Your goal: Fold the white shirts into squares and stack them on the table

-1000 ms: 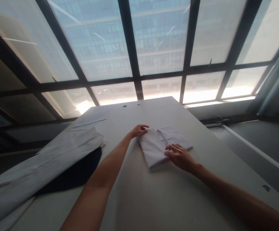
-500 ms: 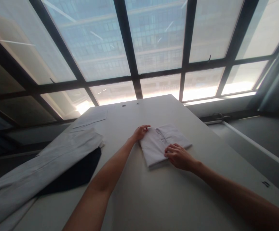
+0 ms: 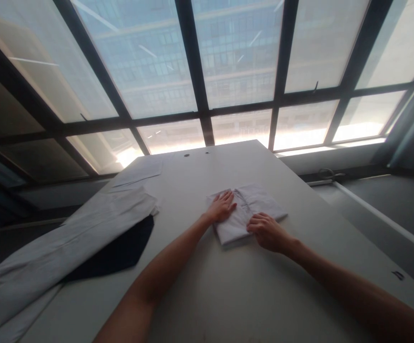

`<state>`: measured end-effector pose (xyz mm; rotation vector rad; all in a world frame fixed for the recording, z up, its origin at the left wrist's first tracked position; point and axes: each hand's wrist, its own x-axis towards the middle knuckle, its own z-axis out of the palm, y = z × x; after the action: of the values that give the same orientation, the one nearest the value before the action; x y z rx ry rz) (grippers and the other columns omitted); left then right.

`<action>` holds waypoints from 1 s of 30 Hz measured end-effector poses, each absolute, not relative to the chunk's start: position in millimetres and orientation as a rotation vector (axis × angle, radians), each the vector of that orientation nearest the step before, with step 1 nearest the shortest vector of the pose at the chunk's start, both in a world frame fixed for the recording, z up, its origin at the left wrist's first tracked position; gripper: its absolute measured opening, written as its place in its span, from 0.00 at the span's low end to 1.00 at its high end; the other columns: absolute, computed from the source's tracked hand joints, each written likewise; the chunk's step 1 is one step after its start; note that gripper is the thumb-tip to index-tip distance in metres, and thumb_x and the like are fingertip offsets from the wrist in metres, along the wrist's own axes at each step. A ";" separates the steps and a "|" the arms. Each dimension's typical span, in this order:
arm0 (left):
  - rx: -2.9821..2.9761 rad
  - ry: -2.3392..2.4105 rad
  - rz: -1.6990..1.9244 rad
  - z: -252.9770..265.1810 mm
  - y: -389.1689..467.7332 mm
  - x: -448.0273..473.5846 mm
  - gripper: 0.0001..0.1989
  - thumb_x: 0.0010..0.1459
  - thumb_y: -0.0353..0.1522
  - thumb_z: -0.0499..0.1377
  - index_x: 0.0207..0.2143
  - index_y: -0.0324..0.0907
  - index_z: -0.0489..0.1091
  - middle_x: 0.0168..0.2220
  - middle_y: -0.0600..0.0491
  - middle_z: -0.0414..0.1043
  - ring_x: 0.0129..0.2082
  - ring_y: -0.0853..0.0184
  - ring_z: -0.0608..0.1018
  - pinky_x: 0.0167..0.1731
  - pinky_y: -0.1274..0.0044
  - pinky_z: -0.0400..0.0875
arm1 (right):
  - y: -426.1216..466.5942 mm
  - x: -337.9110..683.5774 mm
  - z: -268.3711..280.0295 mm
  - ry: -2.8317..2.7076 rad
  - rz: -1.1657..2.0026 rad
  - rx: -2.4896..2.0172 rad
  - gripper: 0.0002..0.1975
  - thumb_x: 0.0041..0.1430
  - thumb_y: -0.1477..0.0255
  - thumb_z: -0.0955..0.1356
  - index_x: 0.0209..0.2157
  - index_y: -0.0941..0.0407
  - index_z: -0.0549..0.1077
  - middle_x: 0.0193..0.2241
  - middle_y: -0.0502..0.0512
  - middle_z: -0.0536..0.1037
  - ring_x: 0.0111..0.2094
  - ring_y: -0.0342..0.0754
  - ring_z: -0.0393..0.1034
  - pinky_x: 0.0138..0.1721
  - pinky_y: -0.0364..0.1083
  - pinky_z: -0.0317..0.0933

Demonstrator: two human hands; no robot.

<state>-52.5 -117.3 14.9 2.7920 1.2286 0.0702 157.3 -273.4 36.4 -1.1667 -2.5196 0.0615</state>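
A white garment (image 3: 233,228), folded into a rough square, lies on the white table (image 3: 199,295); it looks like a shirt, with a gathered crease across its middle. My left hand (image 3: 222,206) rests flat on its left part, fingers stretched towards the far edge. At the near edge, right of the middle, my right hand (image 3: 266,230) has its fingers curled onto the fabric and appears to pinch it. The palm side of the right hand is hidden.
More white clothing (image 3: 85,233) is spread along the table's left side, over a dark navy cloth (image 3: 121,255). Sheets of paper (image 3: 138,172) lie at the far left. A small dark object (image 3: 398,275) sits near the right edge. Large windows (image 3: 235,57) stand behind.
My left hand has moved from the garment's left edge onto its top and flattened there. My right hand stays at the near edge. The view has shifted slightly.
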 end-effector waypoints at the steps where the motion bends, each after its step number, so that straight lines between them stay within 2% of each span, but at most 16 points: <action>1: 2.778 1.260 0.073 16.4 -110.4 -53.5 0.33 0.71 0.47 0.34 0.70 0.39 0.47 0.72 0.45 0.43 0.71 0.59 0.47 0.67 0.60 0.43 | -273.0 156.8 36.1 -2.515 0.061 -1.173 0.13 0.55 0.84 0.62 0.28 0.56 0.75 0.30 0.55 0.77 0.38 0.49 0.66 0.46 0.47 0.55; 8: 2.716 1.345 0.001 27.7 -85.7 -52.0 0.30 0.72 0.45 0.36 0.69 0.40 0.49 0.71 0.45 0.46 0.71 0.58 0.50 0.66 0.57 0.46 | -271.4 155.8 34.3 -2.507 0.063 -1.182 0.11 0.56 0.83 0.63 0.29 0.56 0.75 0.30 0.55 0.76 0.37 0.49 0.66 0.45 0.47 0.55; 12: 2.752 1.394 0.154 21.7 -117.3 -39.7 0.30 0.72 0.42 0.37 0.69 0.38 0.49 0.71 0.44 0.46 0.71 0.57 0.47 0.67 0.57 0.42 | -270.5 155.5 31.3 -2.491 0.060 -1.172 0.13 0.58 0.83 0.63 0.32 0.56 0.77 0.33 0.56 0.76 0.39 0.50 0.66 0.46 0.48 0.56; 20: 2.783 1.364 0.271 2.2 -189.4 -25.9 0.32 0.72 0.43 0.34 0.69 0.32 0.49 0.71 0.41 0.46 0.71 0.57 0.48 0.68 0.61 0.42 | -268.4 156.3 27.2 -2.466 0.058 -1.155 0.17 0.56 0.86 0.62 0.34 0.54 0.79 0.36 0.55 0.77 0.41 0.49 0.66 0.48 0.48 0.57; 25: 2.782 1.342 0.280 12.0 -199.6 -28.4 0.31 0.72 0.41 0.35 0.69 0.33 0.51 0.71 0.41 0.47 0.71 0.57 0.49 0.67 0.61 0.44 | -271.7 158.3 35.2 -2.294 -0.050 -1.242 0.19 0.58 0.84 0.63 0.45 0.55 0.78 0.42 0.58 0.77 0.45 0.52 0.66 0.51 0.50 0.57; 30: 2.832 1.256 0.209 13.2 -222.9 -41.8 0.32 0.71 0.45 0.37 0.70 0.36 0.48 0.72 0.44 0.43 0.71 0.56 0.45 0.68 0.61 0.41 | -258.4 172.9 27.3 -1.994 -0.136 -1.594 0.21 0.65 0.79 0.59 0.56 0.56 0.72 0.54 0.62 0.73 0.55 0.54 0.64 0.56 0.51 0.56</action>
<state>-41.8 -222.9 13.2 2.8317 1.2560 0.2090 172.9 -258.4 27.3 -1.5942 -1.9936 -0.1358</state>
